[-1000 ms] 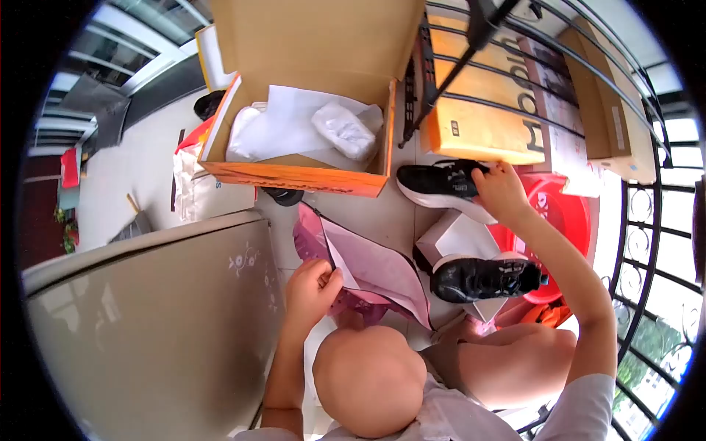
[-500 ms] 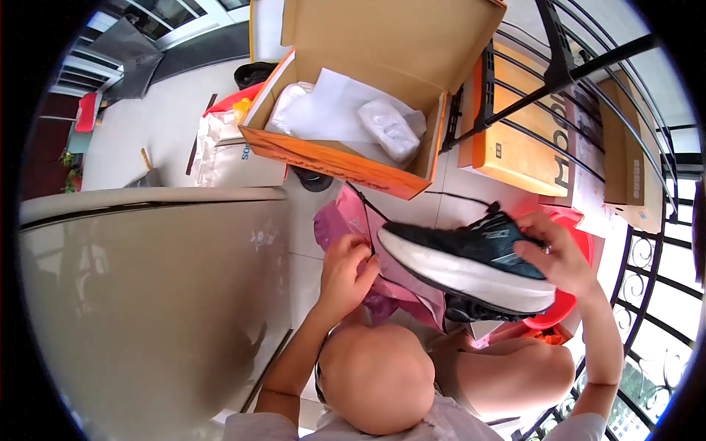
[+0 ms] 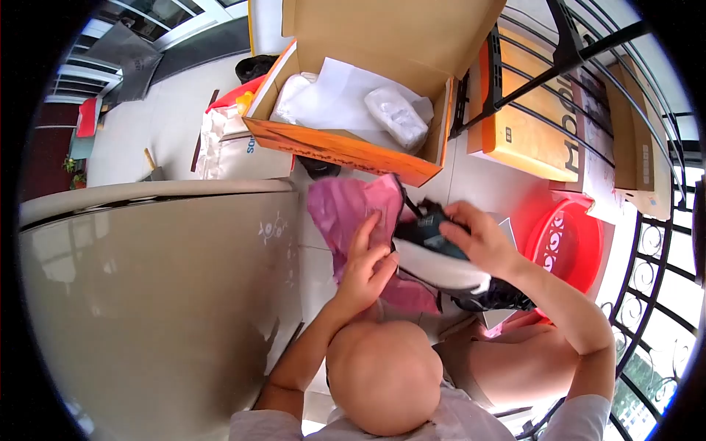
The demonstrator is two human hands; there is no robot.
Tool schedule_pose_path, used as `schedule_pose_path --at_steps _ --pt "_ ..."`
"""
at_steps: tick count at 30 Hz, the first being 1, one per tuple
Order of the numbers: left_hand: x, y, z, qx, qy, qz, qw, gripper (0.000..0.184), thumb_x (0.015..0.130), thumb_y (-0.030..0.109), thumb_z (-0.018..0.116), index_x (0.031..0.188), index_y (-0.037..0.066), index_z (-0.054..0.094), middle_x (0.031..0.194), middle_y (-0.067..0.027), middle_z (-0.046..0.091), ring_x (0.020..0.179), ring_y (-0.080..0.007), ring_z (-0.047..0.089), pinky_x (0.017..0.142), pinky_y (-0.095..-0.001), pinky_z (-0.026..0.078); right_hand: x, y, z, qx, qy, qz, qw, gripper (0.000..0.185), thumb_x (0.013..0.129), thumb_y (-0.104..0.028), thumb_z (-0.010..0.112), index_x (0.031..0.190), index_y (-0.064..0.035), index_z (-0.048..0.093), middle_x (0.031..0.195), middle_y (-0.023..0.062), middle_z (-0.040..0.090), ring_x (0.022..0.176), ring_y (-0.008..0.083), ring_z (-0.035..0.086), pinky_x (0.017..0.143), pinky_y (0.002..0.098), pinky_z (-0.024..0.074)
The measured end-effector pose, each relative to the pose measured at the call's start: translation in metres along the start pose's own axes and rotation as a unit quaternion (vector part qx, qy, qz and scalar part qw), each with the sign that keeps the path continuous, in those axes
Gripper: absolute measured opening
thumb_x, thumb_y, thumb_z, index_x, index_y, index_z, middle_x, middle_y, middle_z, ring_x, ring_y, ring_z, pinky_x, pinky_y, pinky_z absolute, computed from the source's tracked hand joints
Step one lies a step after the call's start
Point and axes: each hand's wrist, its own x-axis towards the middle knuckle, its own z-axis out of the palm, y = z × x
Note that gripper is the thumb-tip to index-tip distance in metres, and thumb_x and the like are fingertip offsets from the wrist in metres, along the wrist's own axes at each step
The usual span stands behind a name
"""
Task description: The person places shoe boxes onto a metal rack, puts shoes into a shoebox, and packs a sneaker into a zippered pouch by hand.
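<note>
A pink drawstring bag (image 3: 349, 213) with a black cord hangs from my left hand (image 3: 365, 268), whose fingers are pressed on the fabric near its mouth. My right hand (image 3: 482, 239) grips a dark teal and black sneaker (image 3: 441, 266) by its heel end, thumb on the near side. The shoe lies on its side with its thick white sole towards me. Its toe is out of sight inside the bag's opening. Below my right forearm lies another black item (image 3: 507, 294), partly covered, perhaps a second shoe.
Ahead stands an open orange shoebox (image 3: 346, 151) with white paper (image 3: 342, 88) and a wrapped bundle (image 3: 397, 117). A red basin (image 3: 581, 250) and black rack (image 3: 529, 95) are on the right. A beige cabinet-like surface (image 3: 162, 294) fills the left.
My right hand has brought the sneaker left, and its toe has gone into the bag. My left hand has shifted slightly right, and the bag's mouth now surrounds the front of the shoe.
</note>
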Motion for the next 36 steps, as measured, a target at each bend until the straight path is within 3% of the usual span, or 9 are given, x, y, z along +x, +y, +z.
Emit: schedule_pose_path --at_steps 3,7,9,11,15,18,26,31,36 --pt "0.000 -0.005 -0.009 -0.064 0.034 -0.060 0.996 0.015 0.083 0.007 0.059 0.075 -0.002 0.052 0.136 -0.0214 0.038 0.119 -0.0345 0.042 0.098 -0.0368 0.033 0.005 0.015 0.018 0.121 0.024 0.032 0.992 0.027 0.091 -0.017 0.056 0.109 0.0005 0.050 0.090 0.0143 0.061 0.084 0.0191 0.059 0.077 0.0300 0.0455" --pt "-0.005 -0.017 -0.001 -0.056 0.050 -0.057 0.996 0.017 0.085 0.008 0.058 0.075 -0.003 0.050 0.138 -0.0232 0.035 0.119 -0.0332 0.043 0.097 -0.0360 0.033 0.018 0.032 0.037 0.098 -0.050 -0.088 0.990 0.030 0.090 -0.019 0.057 0.111 -0.0031 0.044 0.084 0.0133 0.060 0.080 0.0231 0.060 0.074 0.0331 0.0460" --pt "-0.001 -0.021 -0.009 -0.081 0.053 -0.050 0.994 0.017 0.086 0.010 0.057 0.078 -0.003 0.050 0.139 -0.0251 0.034 0.122 -0.0320 0.042 0.098 -0.0352 0.033 0.028 0.012 0.020 -0.162 -0.084 -0.108 0.977 0.029 0.088 -0.022 0.059 0.108 -0.0062 0.045 0.085 0.0158 0.062 0.082 0.0318 0.061 0.072 0.0367 0.0471" --pt "0.009 -0.015 -0.013 -0.079 0.035 -0.030 0.996 0.016 0.086 0.010 0.057 0.080 -0.003 0.050 0.138 -0.0256 0.035 0.122 -0.0324 0.042 0.098 -0.0342 0.033 0.029 0.007 0.030 -0.139 -0.092 -0.084 0.982 0.029 0.086 -0.024 0.060 0.106 -0.0078 0.045 0.087 0.0178 0.062 0.083 0.0375 0.059 0.068 0.0409 0.0468" --pt "0.010 0.002 -0.004 -0.044 -0.036 -0.031 0.998 0.016 0.078 0.011 0.064 0.084 0.003 0.053 0.135 -0.0258 0.038 0.118 -0.0389 0.043 0.100 -0.0458 0.031 0.037 0.025 0.069 0.099 0.012 -0.055 0.993 0.025 0.089 -0.019 0.059 0.103 -0.0049 0.044 0.081 0.0113 0.060 0.073 0.0234 0.058 0.066 0.0344 0.0444" --pt "0.005 0.010 -0.012 0.241 0.095 -0.005 0.966 0.046 0.061 0.018 0.073 0.101 0.010 0.051 0.129 -0.0202 0.042 0.114 -0.0398 0.045 0.096 -0.0504 0.035 0.039 0.024 0.080 0.315 -0.018 0.037 0.948 0.016 0.092 -0.008 0.054 0.103 -0.0051 0.042 0.086 0.0003 0.048 0.082 0.0069 0.045 0.072 0.0223 0.0391" --pt "-0.039 0.005 -0.045 0.374 0.079 -0.103 0.918 0.016 0.081 0.021 0.057 0.089 0.008 0.052 0.085 -0.0082 0.057 0.076 -0.0280 0.059 0.061 -0.0403 0.047 0.042 0.016 0.120 0.399 -0.042 0.043 0.915 0.014 0.094 -0.010 0.051 0.105 -0.0064 0.044 0.092 0.0002 0.055 0.087 0.0074 0.049 0.079 0.0231 0.0399" --pt "-0.049 0.011 -0.046 0.386 -0.002 -0.142 0.911 0.011 0.085 0.016 0.053 0.089 0.007 0.054 0.080 -0.0126 0.059 0.069 -0.0334 0.058 0.056 -0.0424 0.045 0.047 0.018 0.148 0.500 0.017 0.092 0.861 0.014 0.092 -0.008 0.052 0.100 -0.0073 0.040 0.089 0.0000 0.054 0.085 0.0065 0.047 0.077 0.0227 0.0395" --pt "-0.038 0.024 -0.056 0.282 0.073 -0.126 0.948 0.014 0.083 0.016 0.059 0.090 0.005 0.055 0.082 -0.0101 0.060 0.070 -0.0304 0.060 0.058 -0.0388 0.046 0.031 0.025 0.127 0.547 -0.057 0.095 0.830 0.022 0.090 -0.012 0.057 0.108 -0.0060 0.047 0.099 0.0021 0.059 0.093 0.0100 0.054 0.085 0.0263 0.0414"
